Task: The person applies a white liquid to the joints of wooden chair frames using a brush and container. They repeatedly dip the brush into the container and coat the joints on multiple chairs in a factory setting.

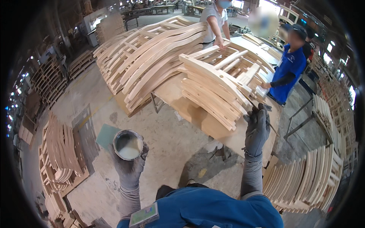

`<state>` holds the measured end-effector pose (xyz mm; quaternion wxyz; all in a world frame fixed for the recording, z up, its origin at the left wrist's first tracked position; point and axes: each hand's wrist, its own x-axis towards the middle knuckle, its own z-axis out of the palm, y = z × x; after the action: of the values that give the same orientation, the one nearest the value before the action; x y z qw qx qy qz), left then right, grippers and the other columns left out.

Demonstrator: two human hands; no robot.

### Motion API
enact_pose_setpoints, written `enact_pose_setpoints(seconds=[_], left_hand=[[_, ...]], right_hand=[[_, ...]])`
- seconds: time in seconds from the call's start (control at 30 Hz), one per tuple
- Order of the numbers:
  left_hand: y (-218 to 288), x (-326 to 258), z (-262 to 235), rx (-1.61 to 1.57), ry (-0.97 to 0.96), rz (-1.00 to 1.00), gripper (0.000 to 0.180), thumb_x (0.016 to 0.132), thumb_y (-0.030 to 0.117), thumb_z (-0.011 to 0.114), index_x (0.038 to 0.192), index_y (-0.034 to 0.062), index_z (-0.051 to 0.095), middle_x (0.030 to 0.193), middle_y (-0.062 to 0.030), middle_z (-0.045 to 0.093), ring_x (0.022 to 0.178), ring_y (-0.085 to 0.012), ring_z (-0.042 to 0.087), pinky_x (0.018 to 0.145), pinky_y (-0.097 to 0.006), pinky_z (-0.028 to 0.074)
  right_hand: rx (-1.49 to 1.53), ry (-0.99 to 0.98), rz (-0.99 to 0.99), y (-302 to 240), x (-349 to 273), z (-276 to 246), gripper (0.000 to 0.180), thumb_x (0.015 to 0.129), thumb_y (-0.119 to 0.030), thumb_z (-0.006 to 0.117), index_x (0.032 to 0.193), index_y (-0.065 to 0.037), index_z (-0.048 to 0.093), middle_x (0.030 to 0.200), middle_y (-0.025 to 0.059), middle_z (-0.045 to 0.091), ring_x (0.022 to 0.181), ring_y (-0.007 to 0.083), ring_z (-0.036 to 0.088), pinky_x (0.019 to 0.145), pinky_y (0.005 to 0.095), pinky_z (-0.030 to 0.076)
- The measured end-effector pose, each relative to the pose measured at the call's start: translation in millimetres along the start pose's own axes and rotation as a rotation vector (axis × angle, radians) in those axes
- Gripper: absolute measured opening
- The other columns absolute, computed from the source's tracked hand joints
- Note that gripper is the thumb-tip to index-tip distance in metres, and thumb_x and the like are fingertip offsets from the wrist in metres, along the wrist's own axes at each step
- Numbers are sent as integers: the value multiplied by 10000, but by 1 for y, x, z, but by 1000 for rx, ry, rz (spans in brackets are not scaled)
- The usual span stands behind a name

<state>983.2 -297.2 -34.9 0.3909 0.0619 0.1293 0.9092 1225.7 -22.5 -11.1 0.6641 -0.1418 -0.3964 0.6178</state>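
My left hand (131,167), in a grey glove, holds up a round metal tin (128,144) with pale white liquid inside. My right hand (257,127), also gloved in grey, grips a thin dark-handled tool (255,107) whose tip touches the near end of a stack of curved pale wooden chair parts (213,91). That stack lies on a wooden worktable (220,131) in front of me.
A larger pile of curved wooden frames (152,57) fills the table's far left. Two people stand at the far side, one in a grey shirt (213,19), one in blue (289,66). More curved parts are stacked on the floor at left (61,152) and right (304,178).
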Motion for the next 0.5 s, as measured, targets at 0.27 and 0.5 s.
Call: enact_pose_setpoints(seconds=[0.27,0.5], left_hand=[[-36,187,29,265,-201,-116,705,909,562,411,1295,-27,383,1211,-287,483,1050,-429,544,885,-509,496],[-101,372,80,252,-421,-398,601,952,513,349,1315,35,389,1262,-182,487,1159,-316,505,948,-450,462]], right_hand=[[-172,-99,-35,47,105,36,197,889,-21,549,1073,45,569,1029,156,629,916,226,639,820,338,542],[-506,-75,-331,76,163,93,114,848,10,595,955,36,568,925,159,648,764,223,667,726,339,569]])
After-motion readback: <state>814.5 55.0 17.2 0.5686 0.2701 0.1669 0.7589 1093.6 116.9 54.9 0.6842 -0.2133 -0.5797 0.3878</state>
